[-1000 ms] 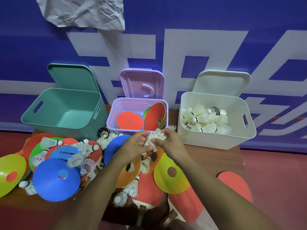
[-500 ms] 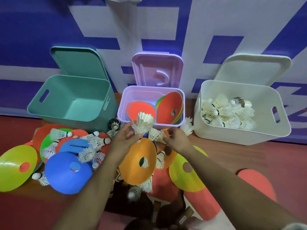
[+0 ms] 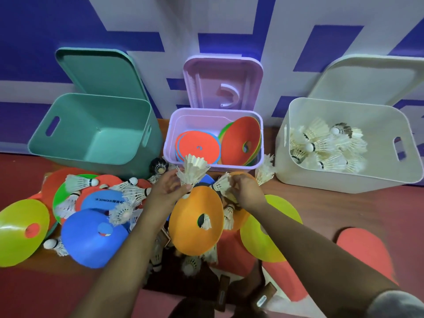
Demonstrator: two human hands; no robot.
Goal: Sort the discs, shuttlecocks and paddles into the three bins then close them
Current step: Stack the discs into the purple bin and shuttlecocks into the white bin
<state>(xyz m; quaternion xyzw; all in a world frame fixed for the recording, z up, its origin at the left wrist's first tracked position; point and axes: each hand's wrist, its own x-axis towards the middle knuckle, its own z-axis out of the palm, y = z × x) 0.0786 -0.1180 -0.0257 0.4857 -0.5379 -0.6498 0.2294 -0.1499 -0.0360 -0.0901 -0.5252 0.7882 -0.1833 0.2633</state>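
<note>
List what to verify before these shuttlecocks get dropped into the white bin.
1. Left hand grips the shuttlecock bunch: ok.
2. Right hand pinches a single shuttlecock: ok.
3. White bin open, white lid leaning back against the wall: ok.
4. White bin holds only shuttlecocks, with room left above them: ok.
5. Table pile cleared of shuttlecocks: not ok; loose shuttlecocks lie among the discs.
</note>
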